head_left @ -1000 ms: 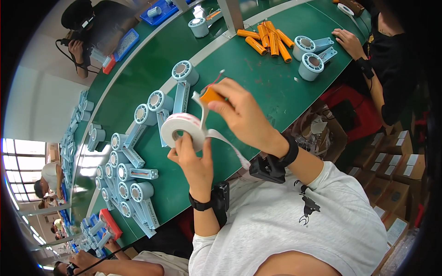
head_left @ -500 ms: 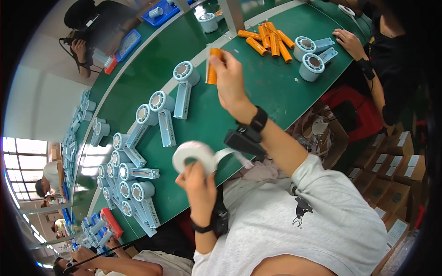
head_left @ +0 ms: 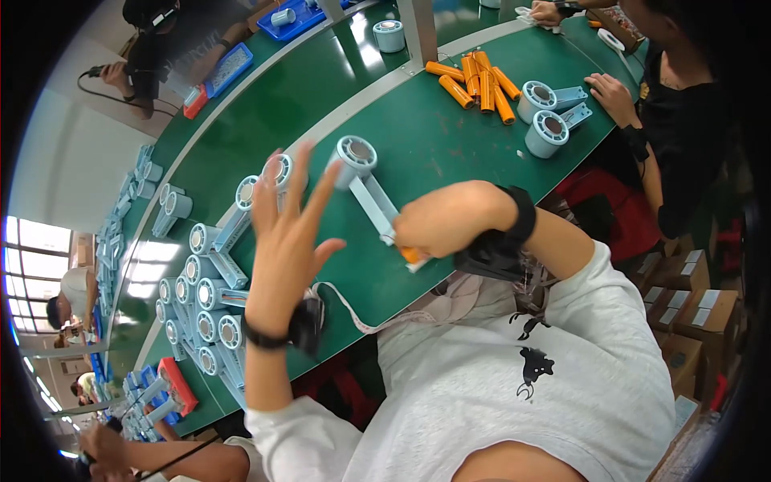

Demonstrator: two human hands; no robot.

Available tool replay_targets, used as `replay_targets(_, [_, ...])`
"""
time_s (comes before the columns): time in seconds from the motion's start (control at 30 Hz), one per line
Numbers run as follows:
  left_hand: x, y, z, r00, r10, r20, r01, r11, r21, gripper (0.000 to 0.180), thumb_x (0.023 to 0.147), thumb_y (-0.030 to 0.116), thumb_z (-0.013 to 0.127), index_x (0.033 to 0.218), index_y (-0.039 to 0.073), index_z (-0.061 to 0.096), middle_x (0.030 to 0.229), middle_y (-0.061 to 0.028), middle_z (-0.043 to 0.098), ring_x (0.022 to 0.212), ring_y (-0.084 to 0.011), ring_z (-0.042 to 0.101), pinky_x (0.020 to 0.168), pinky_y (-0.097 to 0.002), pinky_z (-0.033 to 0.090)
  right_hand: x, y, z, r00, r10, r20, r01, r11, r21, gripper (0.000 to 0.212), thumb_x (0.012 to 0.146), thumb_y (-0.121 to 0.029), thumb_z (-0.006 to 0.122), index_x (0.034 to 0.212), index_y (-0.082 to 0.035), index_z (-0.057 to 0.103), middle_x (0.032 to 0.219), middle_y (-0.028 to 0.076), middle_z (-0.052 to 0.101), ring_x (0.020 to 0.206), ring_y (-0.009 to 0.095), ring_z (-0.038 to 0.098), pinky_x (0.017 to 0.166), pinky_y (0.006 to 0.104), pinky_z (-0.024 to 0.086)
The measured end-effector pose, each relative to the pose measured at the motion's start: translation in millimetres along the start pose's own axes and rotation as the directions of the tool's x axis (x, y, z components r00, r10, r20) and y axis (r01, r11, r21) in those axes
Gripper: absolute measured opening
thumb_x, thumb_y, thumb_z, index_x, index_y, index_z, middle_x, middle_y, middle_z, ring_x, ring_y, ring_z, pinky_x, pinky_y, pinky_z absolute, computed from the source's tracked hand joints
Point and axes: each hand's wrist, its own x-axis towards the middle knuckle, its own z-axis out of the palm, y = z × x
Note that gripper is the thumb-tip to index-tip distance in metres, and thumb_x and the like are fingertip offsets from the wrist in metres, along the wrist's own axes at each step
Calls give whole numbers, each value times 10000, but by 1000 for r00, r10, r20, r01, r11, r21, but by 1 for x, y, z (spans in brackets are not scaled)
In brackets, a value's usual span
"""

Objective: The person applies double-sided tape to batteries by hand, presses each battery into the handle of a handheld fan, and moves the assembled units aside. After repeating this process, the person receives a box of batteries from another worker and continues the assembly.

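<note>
My left hand (head_left: 285,229) is raised over the green table with its fingers spread and nothing in them. My right hand (head_left: 454,221) is closed around an orange cylindrical battery (head_left: 411,255), which shows only in part below the fingers. Beside that hand lies a light blue handheld fan (head_left: 356,159), its hollow handle (head_left: 373,205) reaching toward my fingers. A white tape strip (head_left: 345,309) runs from near my left wrist along the table edge; its roll cannot be made out. More light blue fans (head_left: 207,325) lie in a cluster left of my left hand.
Several orange batteries (head_left: 486,84) lie in a pile at the far side, with two light blue fans (head_left: 548,132) to their right. A metal post (head_left: 419,36) rises behind the pile. A co-worker's hand (head_left: 612,98) rests on the table at right. Cardboard boxes (head_left: 699,301) stand lower right.
My left hand has let go of the tape roll and moved up and left, fingers spread. My right hand has brought the battery down to the fan's handle; that fan has shifted right and turned.
</note>
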Motion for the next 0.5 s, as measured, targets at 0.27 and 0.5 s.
replay_targets(0.27, [50,-31,72,941,273,199,-175,898,-403,622,570,107,759,1141,136,515,1247,-80,450,1225,-305,364,1000,-433,319,-84,11,30,673,260,-692,300,759,578,253,754,32,585,1007,42,587,1013,136,585,839,243,607,745,315,485])
replay_targets(0.5, [42,-38,88,911,404,-81,-410,870,-275,302,677,73,685,961,92,583,1098,-78,519,1102,-301,456,955,-408,376,-18,18,48,179,382,-907,690,608,392,273,752,107,585,1022,67,591,1061,118,600,905,168,594,787,275,500])
